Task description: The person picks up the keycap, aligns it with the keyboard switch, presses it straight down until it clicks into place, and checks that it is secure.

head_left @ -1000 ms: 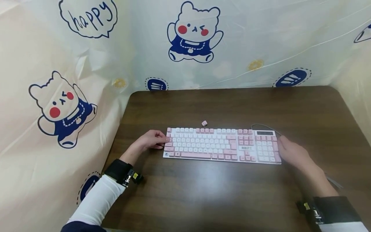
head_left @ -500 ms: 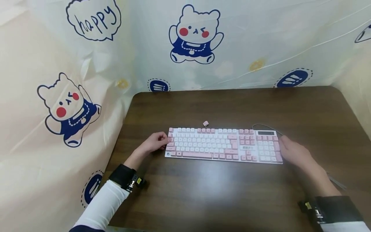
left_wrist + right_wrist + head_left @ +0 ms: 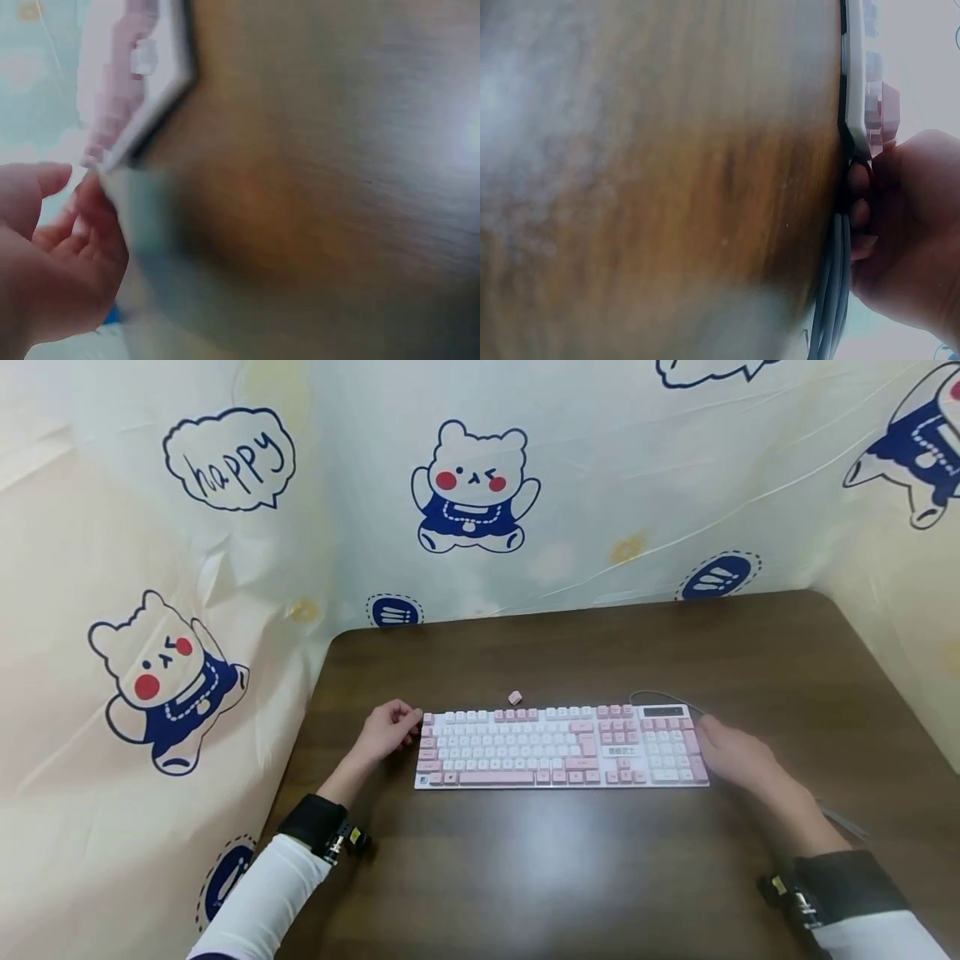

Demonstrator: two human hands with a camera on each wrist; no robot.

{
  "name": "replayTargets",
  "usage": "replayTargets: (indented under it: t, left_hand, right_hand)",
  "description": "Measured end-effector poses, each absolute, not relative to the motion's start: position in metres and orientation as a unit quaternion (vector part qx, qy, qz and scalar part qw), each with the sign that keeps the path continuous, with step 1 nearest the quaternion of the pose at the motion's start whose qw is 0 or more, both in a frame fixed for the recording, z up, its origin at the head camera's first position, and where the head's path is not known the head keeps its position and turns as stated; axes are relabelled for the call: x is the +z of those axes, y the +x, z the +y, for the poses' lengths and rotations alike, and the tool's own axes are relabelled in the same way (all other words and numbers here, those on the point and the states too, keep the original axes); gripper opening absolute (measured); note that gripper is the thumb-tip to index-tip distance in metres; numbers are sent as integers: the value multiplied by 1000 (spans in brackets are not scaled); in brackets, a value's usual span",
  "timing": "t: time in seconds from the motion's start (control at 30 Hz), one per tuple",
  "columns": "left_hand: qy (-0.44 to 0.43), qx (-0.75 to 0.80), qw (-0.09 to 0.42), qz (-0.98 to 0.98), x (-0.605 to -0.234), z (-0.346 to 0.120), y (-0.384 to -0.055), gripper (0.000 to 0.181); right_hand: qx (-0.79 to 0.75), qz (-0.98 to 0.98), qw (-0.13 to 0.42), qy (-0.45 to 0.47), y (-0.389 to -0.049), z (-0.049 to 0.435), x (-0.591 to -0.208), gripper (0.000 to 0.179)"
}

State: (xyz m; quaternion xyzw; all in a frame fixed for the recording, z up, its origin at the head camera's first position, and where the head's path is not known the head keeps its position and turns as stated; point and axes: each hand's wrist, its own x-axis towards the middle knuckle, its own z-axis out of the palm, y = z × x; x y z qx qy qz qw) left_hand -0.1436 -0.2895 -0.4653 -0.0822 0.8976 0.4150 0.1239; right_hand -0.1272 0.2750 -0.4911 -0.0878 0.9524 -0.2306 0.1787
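A white and pink keyboard [image 3: 506,748] lies on the brown table. My right hand [image 3: 738,753] holds its right end; in the right wrist view the thumb is on the edge and the fingers [image 3: 860,214] curl beneath it. Beside the far left corner is my left hand [image 3: 384,731], fingers loosely bent. The left wrist view shows that hand's thumb [image 3: 54,180] apart from the keyboard, while a fingertip is at or very near the corner; contact is unclear. Just behind the keyboard sits a small pink keycap-like piece [image 3: 515,697].
A thin cable [image 3: 652,693] loops behind the keyboard's right part. More grey cable [image 3: 832,292] lies bundled beside my right hand. The wooden table [image 3: 555,868] meets a printed curtain [image 3: 570,510] at its back and sides.
My left hand has slid from the keyboard's left side toward its far corner, and its thumb has come off. The right hand keeps its place. The head view has shifted up and right.
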Motion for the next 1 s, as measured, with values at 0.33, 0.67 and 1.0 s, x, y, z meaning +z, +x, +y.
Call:
replayTargets:
  t: [0.33,0.67,1.0]
  left_hand:
    - [74,343,107,930,-430,-218,-184,20]
    - [152,218,155,952,-424,-153,-213,16]
    - [136,148,206,958,-433,-127,-224,21]
  right_hand:
    - [-238,953,164,-91,-128,273,-499,45]
    - [-234,953,171,-85,-126,276,-495,54]
    - [-237,951,180,-88,-126,278,-489,55]
